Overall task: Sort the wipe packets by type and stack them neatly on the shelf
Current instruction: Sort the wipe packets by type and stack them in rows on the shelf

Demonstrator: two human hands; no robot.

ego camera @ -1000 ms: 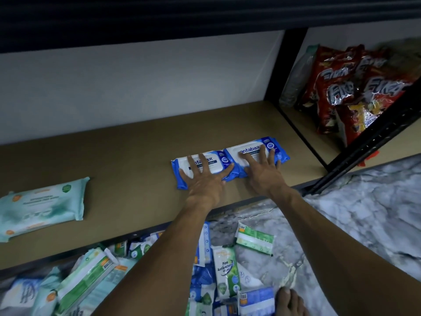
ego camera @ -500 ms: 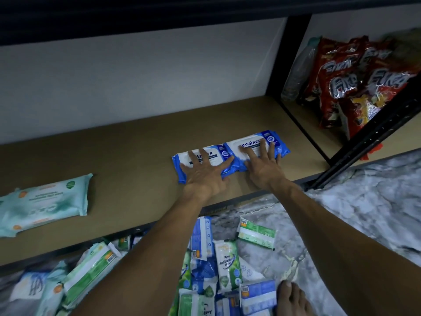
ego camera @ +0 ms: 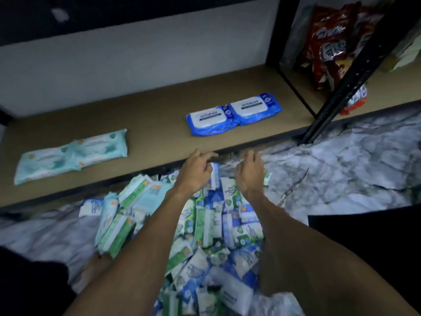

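Empty left hand (ego camera: 196, 173), right hand (ego camera: 249, 177); packet pile (ego camera: 201, 224) beneath

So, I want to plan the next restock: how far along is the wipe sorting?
Early. Done: two blue packets lie side by side on the shelf, with two pale teal packets further left. In hand: nothing; the left hand and right hand hover, fingers loosely curled, over the floor pile. Left: that big mixed pile of green, blue and white packets, unsorted.
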